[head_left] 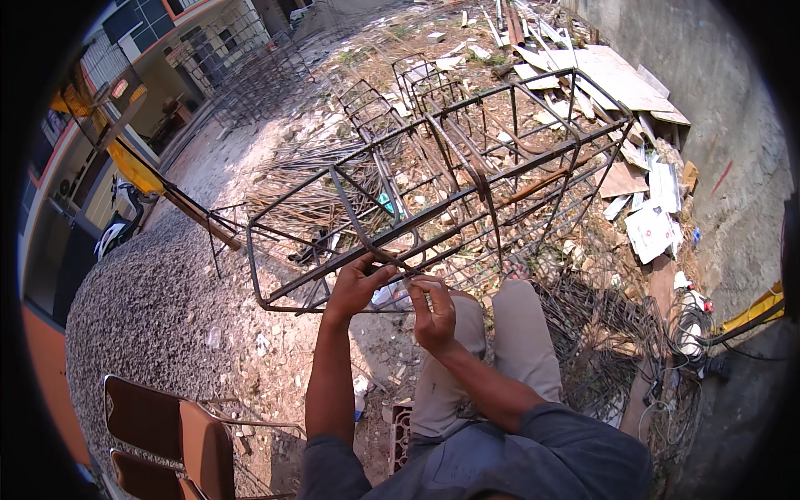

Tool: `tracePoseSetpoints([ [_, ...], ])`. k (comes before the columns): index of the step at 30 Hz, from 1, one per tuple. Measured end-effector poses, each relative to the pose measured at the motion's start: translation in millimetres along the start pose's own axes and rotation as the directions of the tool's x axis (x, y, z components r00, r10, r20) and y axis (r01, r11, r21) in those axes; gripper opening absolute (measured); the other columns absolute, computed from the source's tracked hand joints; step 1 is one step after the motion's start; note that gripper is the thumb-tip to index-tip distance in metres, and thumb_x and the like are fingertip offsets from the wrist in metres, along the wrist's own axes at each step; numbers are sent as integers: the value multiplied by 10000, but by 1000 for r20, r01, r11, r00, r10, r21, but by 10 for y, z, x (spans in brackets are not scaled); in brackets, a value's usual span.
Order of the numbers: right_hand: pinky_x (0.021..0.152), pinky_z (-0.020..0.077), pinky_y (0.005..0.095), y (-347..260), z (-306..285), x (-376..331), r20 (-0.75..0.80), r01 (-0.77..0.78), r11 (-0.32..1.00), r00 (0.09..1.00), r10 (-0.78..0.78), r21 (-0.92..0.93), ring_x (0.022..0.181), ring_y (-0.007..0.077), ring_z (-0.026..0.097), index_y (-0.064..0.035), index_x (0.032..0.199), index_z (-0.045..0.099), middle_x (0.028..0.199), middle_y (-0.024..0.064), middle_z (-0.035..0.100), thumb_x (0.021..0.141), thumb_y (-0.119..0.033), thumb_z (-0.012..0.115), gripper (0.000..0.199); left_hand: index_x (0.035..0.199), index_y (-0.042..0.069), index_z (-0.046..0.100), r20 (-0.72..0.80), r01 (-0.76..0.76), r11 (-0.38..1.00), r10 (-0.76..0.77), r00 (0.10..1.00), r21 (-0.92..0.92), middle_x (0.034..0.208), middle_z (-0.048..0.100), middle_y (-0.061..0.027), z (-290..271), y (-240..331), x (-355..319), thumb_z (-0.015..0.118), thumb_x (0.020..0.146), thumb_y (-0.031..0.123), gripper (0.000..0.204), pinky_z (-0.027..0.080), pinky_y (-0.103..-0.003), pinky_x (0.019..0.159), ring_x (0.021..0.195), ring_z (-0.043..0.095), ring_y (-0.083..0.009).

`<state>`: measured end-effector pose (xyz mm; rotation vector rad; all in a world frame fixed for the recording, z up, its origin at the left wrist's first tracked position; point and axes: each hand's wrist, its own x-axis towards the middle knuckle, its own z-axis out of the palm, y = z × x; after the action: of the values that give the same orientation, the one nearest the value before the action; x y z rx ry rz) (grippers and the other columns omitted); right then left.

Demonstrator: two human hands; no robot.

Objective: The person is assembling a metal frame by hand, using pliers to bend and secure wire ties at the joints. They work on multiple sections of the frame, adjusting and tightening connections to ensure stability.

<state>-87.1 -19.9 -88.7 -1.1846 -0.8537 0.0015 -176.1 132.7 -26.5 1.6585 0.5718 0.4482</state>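
A long cage of dark, rusty reinforcing bar (550,156), made of straight bars and bent rectangular stirrups, lies slantwise in front of me. My left hand (357,287) is closed on a bar at the near side of the cage, close to a stirrup. Just right of it, my right hand (434,317) is pinched together below the near bars. Whatever sits between its fingertips is too small to make out. My legs (525,333) are bent under the cage's near edge.
A gravel heap (150,308) rises at left, with brown chairs (208,450) before it. Loose bars (292,196) lie beyond the cage. Tangled wire and bars (575,321) spread at right, near scrap boards (617,75) and a concrete wall (725,150). A red perforated block (401,437) is beside me.
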Motion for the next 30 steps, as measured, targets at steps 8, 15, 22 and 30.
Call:
tracePoseSetpoints([
  [8, 749, 502, 391, -258, -268, 172, 157, -51, 998, 986, 56, -37, 841, 307, 639, 8, 931, 640, 910, 155, 648, 977, -84, 630, 103, 1190, 31, 687, -14, -27, 997, 28, 1000, 68, 1062, 725, -36, 59, -40, -64, 745, 960, 115, 252, 526, -262, 762, 903, 637, -80],
  [15, 741, 495, 387, -341, -130, 230, 120, -12, 1000, 993, 10, 10, 836, 307, 635, 18, 921, 629, 899, 157, 639, 958, -61, 636, 88, 1220, 10, 688, 46, 45, 999, -44, 998, -19, 1096, 719, -39, 28, 27, -1, 748, 960, 190, 322, 530, -291, 895, 1021, 651, -108],
  [22, 762, 498, 330, -362, -436, 136, 221, -110, 994, 969, 111, -15, 833, 211, 623, 20, 954, 640, 929, 114, 645, 969, -54, 622, 78, 1175, 17, 704, 25, 54, 999, -54, 998, -3, 1048, 725, -28, -81, -16, 57, 767, 947, 185, 290, 540, -268, 793, 896, 656, -91],
  [30, 639, 477, 359, -329, -454, 337, 236, -168, 975, 951, 199, -145, 681, 266, 607, 7, 869, 639, 776, 137, 628, 988, -159, 660, 205, 1177, 36, 710, -24, -46, 996, 48, 999, 83, 1027, 729, -13, 43, 16, 36, 740, 964, 157, 246, 527, -257, 780, 903, 641, -81],
])
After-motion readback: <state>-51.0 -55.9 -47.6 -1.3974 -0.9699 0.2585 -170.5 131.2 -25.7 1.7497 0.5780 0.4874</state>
